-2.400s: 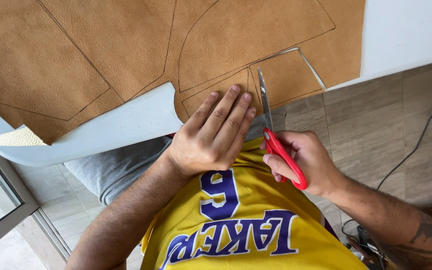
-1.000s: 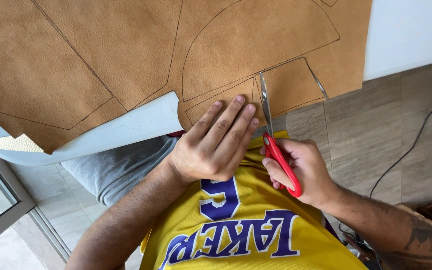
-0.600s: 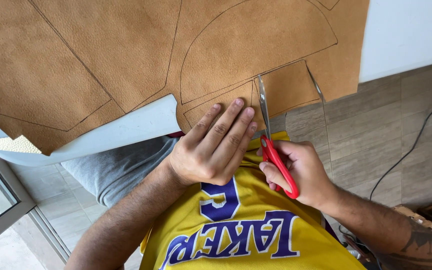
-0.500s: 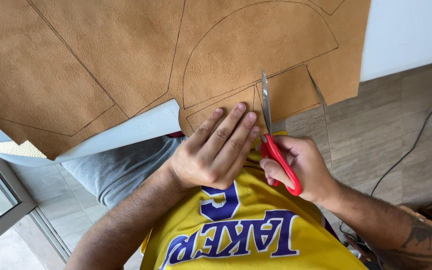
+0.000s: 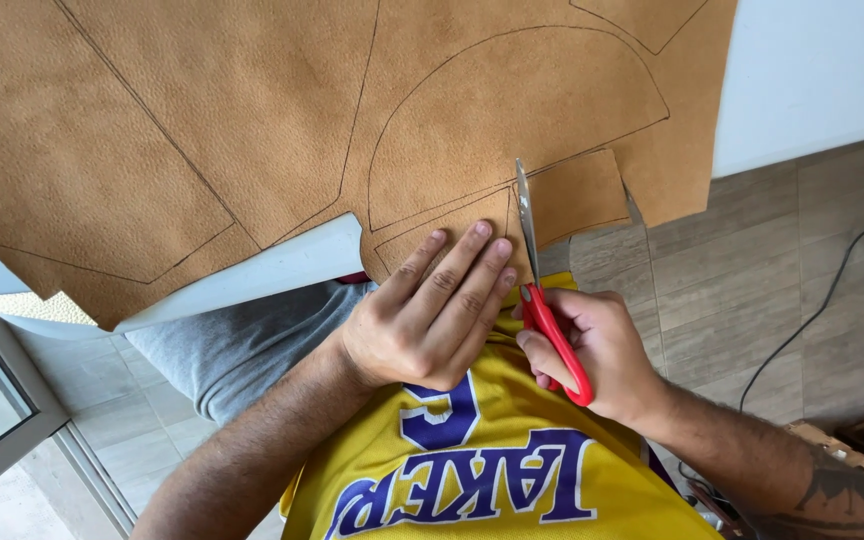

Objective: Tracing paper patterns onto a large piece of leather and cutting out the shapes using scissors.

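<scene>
Leather (image 5: 252, 120), judged limp and light (draped over the table (image 5: 812, 80) edge), is pinned flat by the open left hand (image 5: 422, 320) while scissors (image 5: 542, 290), gripped at 3 o'clock by the right hand (image 5: 602, 350), bite its edge.

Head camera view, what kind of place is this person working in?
Probably a home craft or sewing corner rather than a factory: a tan leather-like sheet marked with pattern lines lies on a white table, over a tiled floor, beside a window frame. Red-handled scissors cut it.
</scene>
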